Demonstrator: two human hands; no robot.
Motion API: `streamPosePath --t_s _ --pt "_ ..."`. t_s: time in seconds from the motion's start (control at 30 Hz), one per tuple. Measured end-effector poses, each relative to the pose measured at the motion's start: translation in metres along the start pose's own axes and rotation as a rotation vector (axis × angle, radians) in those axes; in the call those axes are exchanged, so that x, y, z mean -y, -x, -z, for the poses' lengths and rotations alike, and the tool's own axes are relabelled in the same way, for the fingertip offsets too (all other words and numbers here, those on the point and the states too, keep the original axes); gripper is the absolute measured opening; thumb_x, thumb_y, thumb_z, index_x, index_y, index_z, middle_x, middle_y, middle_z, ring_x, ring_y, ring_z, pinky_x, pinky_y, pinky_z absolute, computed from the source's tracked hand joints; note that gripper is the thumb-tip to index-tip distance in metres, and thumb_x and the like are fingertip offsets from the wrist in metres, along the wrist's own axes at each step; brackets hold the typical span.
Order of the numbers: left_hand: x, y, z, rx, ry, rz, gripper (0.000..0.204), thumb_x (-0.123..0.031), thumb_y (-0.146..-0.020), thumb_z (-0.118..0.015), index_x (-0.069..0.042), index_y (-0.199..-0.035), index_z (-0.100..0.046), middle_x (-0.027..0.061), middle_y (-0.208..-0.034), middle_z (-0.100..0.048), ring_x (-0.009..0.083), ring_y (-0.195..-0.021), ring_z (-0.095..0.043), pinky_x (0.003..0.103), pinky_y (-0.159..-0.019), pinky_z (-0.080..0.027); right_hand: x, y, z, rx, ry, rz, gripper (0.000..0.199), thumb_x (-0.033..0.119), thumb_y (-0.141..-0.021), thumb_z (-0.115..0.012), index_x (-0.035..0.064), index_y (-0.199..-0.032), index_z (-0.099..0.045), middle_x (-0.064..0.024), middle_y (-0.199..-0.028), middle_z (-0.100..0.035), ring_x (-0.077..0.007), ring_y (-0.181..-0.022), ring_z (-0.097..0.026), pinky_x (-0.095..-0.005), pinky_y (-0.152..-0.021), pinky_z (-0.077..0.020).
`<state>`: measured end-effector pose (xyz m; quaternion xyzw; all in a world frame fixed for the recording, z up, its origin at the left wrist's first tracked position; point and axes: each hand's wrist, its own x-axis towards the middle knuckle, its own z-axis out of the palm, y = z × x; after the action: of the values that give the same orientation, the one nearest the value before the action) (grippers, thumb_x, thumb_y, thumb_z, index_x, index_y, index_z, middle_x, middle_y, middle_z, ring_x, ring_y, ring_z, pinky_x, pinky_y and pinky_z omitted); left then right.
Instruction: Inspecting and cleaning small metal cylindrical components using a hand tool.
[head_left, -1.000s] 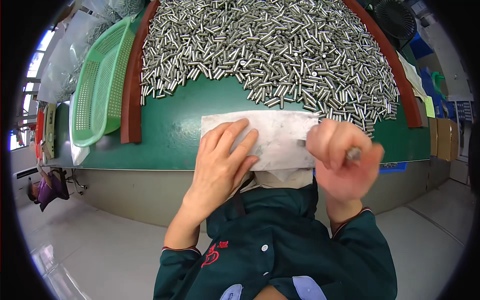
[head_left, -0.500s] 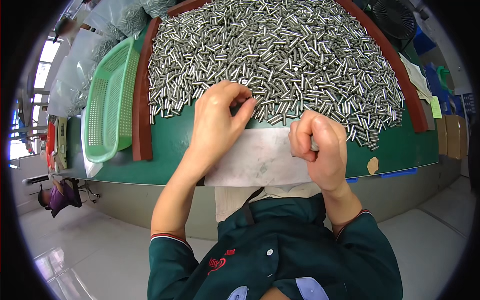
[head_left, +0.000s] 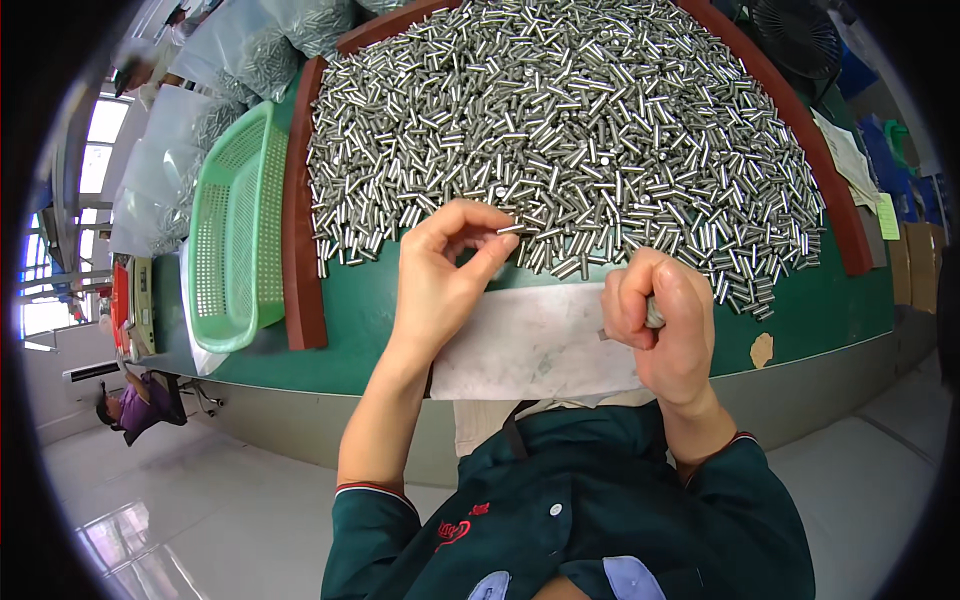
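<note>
A big heap of short shiny metal pins (head_left: 560, 120) covers the far part of the green tabletop. At the heap's near edge my left hand (head_left: 440, 270) pinches one metal pin (head_left: 511, 229) between thumb and index finger. My right hand (head_left: 672, 320) is curled into a fist above the right end of a pale, smudged sheet (head_left: 530, 335). Something whitish shows inside that fist, and a small grey end sticks out by its lower fingers; the fingers hide what these are.
Dark red wooden bars (head_left: 303, 210) fence the heap. A green plastic basket (head_left: 240, 300) stands outside the left bar, near clear bags of metal parts (head_left: 270, 65). A black fan (head_left: 795, 35) and papers (head_left: 845, 160) are at the right. Another person (head_left: 150, 405) sits far left.
The whole view has shifted slightly. A pin now shows in my left fingertips, which were at the heap's edge before. A small grey end now pokes out beside my right fist.
</note>
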<state>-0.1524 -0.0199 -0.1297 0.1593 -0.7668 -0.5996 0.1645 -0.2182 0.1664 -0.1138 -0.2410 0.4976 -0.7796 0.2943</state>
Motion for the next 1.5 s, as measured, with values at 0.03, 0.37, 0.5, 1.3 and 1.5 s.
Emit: streamPosePath --t_s 0.03,0.37,0.5,1.3,1.5 --pt "0.001 0.000 0.002 0.005 0.100 0.060 0.014 0.003 -0.076 -0.066 0.002 -0.089 -0.062 0.0041 -0.085 -0.063 0.0094 -0.073 -0.059 0.022 -0.066 -0.048 0.000 0.000 0.001 0.011 -0.033 0.009 0.042 0.027 -0.095 -0.034 0.0042 -0.062 -0.044 0.0008 -0.055 -0.039 -0.0047 -0.049 -0.030 -0.0214 -0.045 -0.0240" --pt "0.003 -0.004 0.012 0.024 0.529 0.274 0.014 0.003 -0.080 -0.063 0.000 -0.090 -0.055 0.0116 -0.085 -0.065 0.0135 -0.073 -0.062 0.024 -0.069 -0.051 -0.002 0.000 -0.001 -0.042 0.022 0.030 0.044 0.033 -0.094 -0.033 0.0046 -0.061 -0.038 0.0011 -0.047 -0.029 -0.0068 -0.042 -0.024 -0.0236 -0.040 -0.0183" --pt "0.001 -0.004 0.014 0.014 0.544 0.305 0.013 0.002 -0.082 -0.060 -0.002 -0.092 -0.052 0.0137 -0.085 -0.065 0.0144 -0.073 -0.063 0.025 -0.069 -0.052 -0.002 0.001 0.004 0.013 -0.042 0.010 0.040 0.029 -0.094 -0.034 0.0042 -0.064 -0.045 0.0001 -0.055 -0.040 -0.0048 -0.048 -0.030 -0.0213 -0.045 -0.0237" --pt "0.009 -0.009 0.023 0.008 0.806 0.410 0.012 -0.004 -0.084 -0.057 0.000 -0.096 -0.058 0.0134 -0.086 -0.065 0.0156 -0.073 -0.063 0.025 -0.069 -0.051 -0.003 0.002 0.004 -0.018 -0.062 0.004 0.040 0.028 -0.095 -0.032 0.0038 -0.065 -0.043 -0.0014 -0.054 -0.040 -0.0056 -0.046 -0.028 -0.0220 -0.044 -0.0224" --pt "0.009 -0.008 0.022 0.037 0.755 0.389 0.019 -0.006 -0.086 -0.057 0.002 -0.103 -0.058 0.0133 -0.090 -0.065 0.0154 -0.077 -0.063 0.025 -0.073 -0.052 -0.005 0.003 0.006 -0.013 -0.079 0.002 0.041 0.029 -0.095 -0.031 0.0037 -0.065 -0.043 -0.0015 -0.054 -0.040 -0.0055 -0.046 -0.028 -0.0219 -0.044 -0.0222"
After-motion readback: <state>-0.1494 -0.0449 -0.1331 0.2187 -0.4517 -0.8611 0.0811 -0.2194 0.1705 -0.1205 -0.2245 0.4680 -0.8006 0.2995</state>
